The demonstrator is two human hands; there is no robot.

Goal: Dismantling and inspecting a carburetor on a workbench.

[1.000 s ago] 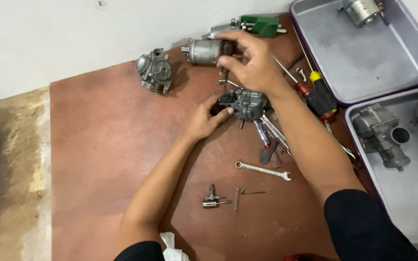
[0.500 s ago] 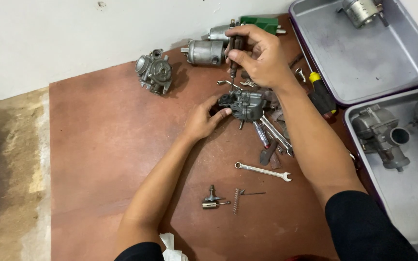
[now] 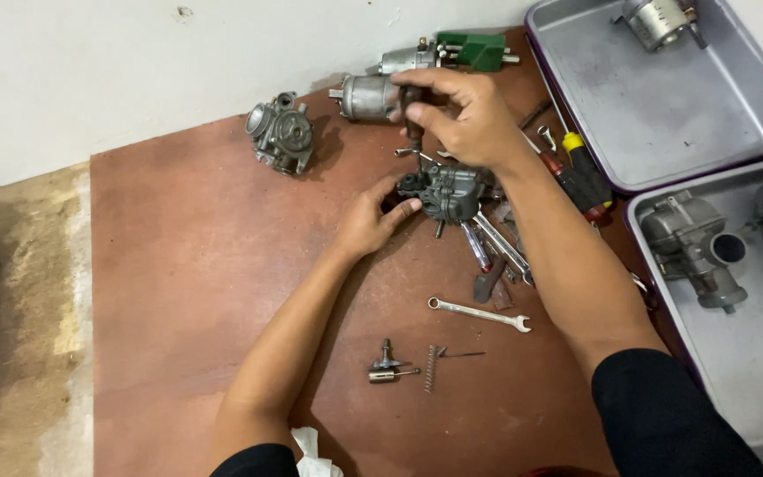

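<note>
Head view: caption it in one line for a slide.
Left hand steadies a carburetor on a brown board while the right hand holds a screwdriver upright over it.

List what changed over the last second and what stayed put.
The right hand, gripping a dark tool handle throughout, lifted slightly away from the carburetor toward the wall. Nothing was picked up or released. The left hand kept steadying the carburetor; the wrench and trays did not move.
</note>
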